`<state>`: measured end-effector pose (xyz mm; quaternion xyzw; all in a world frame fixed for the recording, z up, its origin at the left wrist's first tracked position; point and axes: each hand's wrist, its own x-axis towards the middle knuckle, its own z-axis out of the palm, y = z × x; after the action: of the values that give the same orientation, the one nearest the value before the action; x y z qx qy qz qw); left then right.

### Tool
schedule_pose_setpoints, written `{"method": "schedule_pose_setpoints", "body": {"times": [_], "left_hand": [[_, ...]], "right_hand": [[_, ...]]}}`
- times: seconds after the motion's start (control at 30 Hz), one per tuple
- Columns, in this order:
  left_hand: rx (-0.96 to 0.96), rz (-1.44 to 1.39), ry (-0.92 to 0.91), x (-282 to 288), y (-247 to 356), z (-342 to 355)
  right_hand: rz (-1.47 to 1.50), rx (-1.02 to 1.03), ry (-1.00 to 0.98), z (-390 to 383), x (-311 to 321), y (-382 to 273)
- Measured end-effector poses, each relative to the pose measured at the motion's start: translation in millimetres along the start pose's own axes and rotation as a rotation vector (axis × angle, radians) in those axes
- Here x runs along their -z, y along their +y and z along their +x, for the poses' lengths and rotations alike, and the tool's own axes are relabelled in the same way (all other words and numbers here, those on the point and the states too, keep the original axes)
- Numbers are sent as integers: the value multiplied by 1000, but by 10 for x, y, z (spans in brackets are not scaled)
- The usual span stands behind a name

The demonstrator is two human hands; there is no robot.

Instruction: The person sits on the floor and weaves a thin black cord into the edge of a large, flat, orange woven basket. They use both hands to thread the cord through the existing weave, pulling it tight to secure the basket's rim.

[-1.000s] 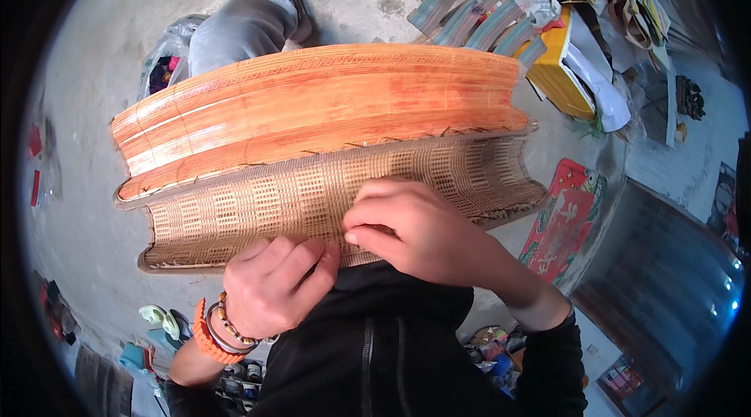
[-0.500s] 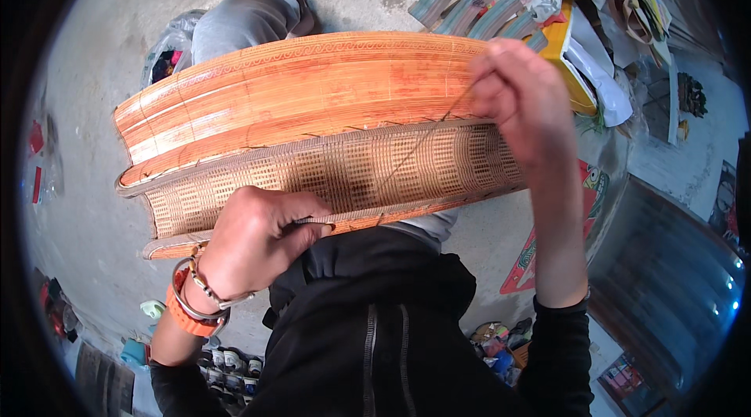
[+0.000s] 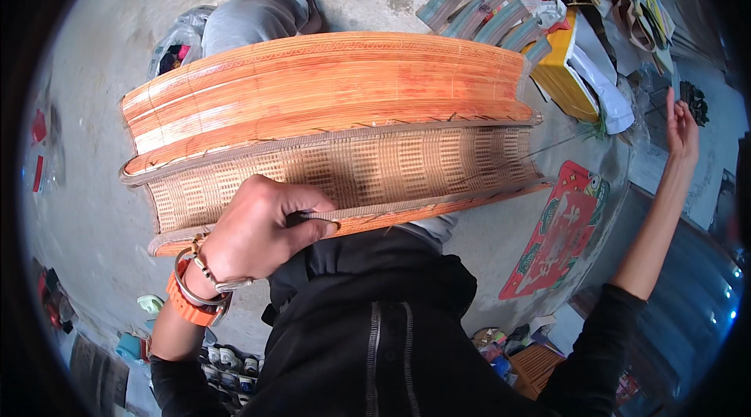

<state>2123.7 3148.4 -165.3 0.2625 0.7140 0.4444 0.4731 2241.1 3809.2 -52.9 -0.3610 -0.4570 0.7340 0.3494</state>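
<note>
A folded bamboo mat (image 3: 328,77) lies across my lap, glossy orange slats on one face and a tan woven backing on the other. Dark stitches dot its brown bound edges. My left hand (image 3: 262,217) pinches the near bound edge between thumb and fingers. From the near fold a thin dark thread (image 3: 501,170) runs out taut to the right, fading from sight against the floor. Far off to the right, with the arm stretched out, my right hand (image 3: 682,134) has one finger pointing up and the others bent, in line with the thread. Any needle there is too small to make out.
To the upper right are a grey slatted piece (image 3: 477,6) and a yellow box (image 3: 559,77) with white sheets. A red printed sheet (image 3: 551,241) lies on the floor at right. Beyond the mat is a plastic bag (image 3: 176,45); shoes (image 3: 231,362) stand at lower left.
My right hand has swung from above the mat's right end far out to the right, drawing the thread along. My left hand keeps its pinch on the edge.
</note>
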Motion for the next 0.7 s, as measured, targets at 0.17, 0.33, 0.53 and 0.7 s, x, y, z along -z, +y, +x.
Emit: {"method": "schedule_pose_setpoints", "body": {"times": [0.17, 0.33, 0.53, 0.7], "left_hand": [[-116, 129, 52, -22, -8, -62], [-343, 548, 145, -122, 56, -223], [-345, 771, 236, -222, -64, -505], [-409, 780, 356, -277, -143, -582]], "right_hand": [[-85, 47, 63, 48, 76, -94], [-85, 80, 93, 112, 317, -29], [-28, 95, 25, 58, 415, -117], [-11, 153, 34, 90, 322, -222]]}}
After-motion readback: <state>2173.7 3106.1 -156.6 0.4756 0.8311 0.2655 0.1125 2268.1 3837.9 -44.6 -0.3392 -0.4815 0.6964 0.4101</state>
